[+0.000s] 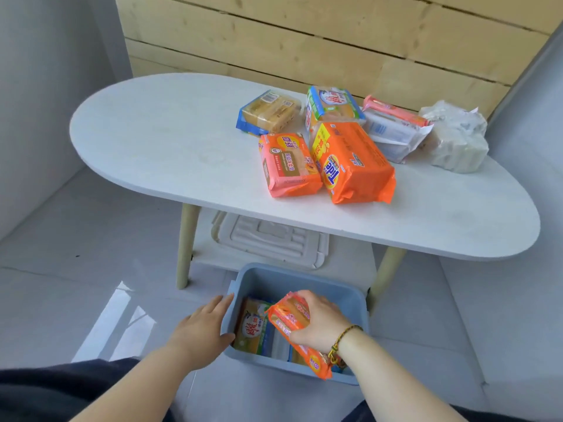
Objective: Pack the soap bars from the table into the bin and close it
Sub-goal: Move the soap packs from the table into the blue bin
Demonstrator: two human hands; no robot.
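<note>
Right hand (316, 322) clenched an orange soap pack (297, 333) over the bin (292, 278); left hand (202, 325), fingers loose, steadied its rim. Laying it flat beside the yellow pack (254, 325) would save room.

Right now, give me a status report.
Right hand lowering orange soap pack into bin. Left hand steadying rim. Six packs left on table. Nothing blocking.

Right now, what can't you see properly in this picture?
All from the head view:
- Bin bottom: covered by the packs inside and the right hand.
- Orange pack in that hand: partly under the fingers.
- Lid on the lower shelf: cut off by the table top.
- Wrapped bundle at the table's far right: too blurry to tell what's inside.
- Left hand: thumb tip hidden behind the bin wall.
</note>
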